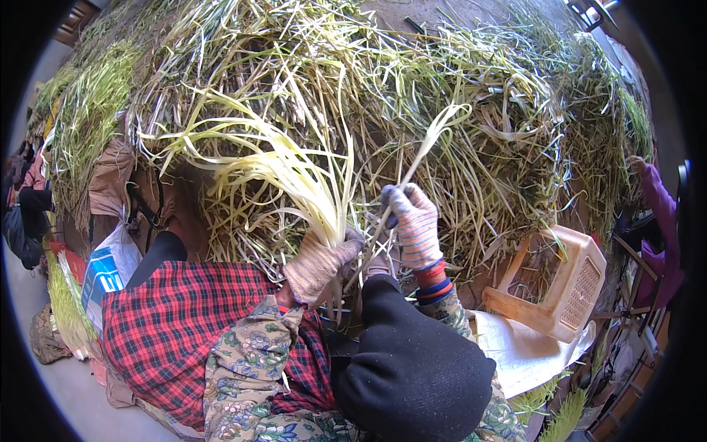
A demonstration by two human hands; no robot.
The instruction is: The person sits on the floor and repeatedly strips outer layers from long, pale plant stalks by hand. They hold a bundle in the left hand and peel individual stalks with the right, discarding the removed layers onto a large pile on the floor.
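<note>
My left hand [320, 265], in a striped knit glove, is closed around a bunch of pale yellow-green leafy stalks [309, 188]. Their long flat leaves fan up and to the left, while the stalk ends stick out below the fist. Just to the right, my right hand [414, 221] wears a similar glove with dark fingertips. It pinches a single thin stalk [417, 157], whose leafy top points up and right and whose lower end slants down beside the left hand. Both hands are above my lap, close to my black-clad knee [381, 315].
A broad heap of loose leaves and stalks [353, 88] covers the ground ahead. At right, a plastic stool [574, 287] lies on its side by a white sheet [525, 348]. A white and blue sack [110, 271] sits left. A person in purple [660, 221] is at far right.
</note>
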